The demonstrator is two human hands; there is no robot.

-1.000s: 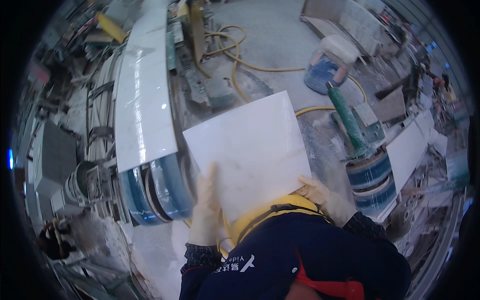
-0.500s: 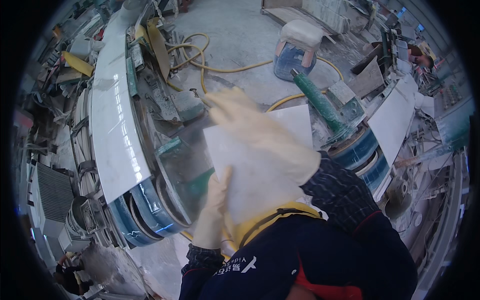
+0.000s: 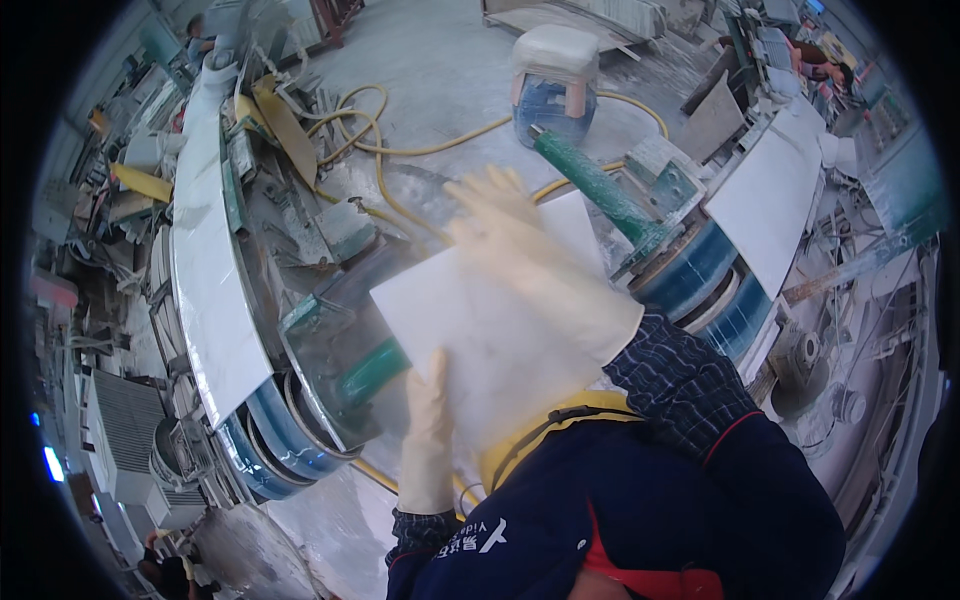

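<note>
A white square slab [image 3: 455, 340], perhaps stone or tile, lies tilted against my yellow apron [image 3: 520, 440] at waist height. At its left edge is my left hand [image 3: 428, 400] in a cream rubber glove, closed on the slab with the thumb over the face; the fingers beneath are hidden. My right hand [image 3: 495, 220], gloved alike and slightly blurred, rests or passes over the slab's far part with fingers stretched out. Whether its palm touches the surface, I cannot tell.
Left and right stand machines with white sloping covers [image 3: 210, 270] and blue wheels [image 3: 690, 270]. Green bars [image 3: 595, 185] jut out past the slab. A yellow hose [image 3: 440, 148] loops over the floor to a blue container [image 3: 555, 105]. Other people are at the far edges.
My right hand has swept rightward across the slab from near its far left corner. The left hand keeps its hold. The whole view has shifted a little.
</note>
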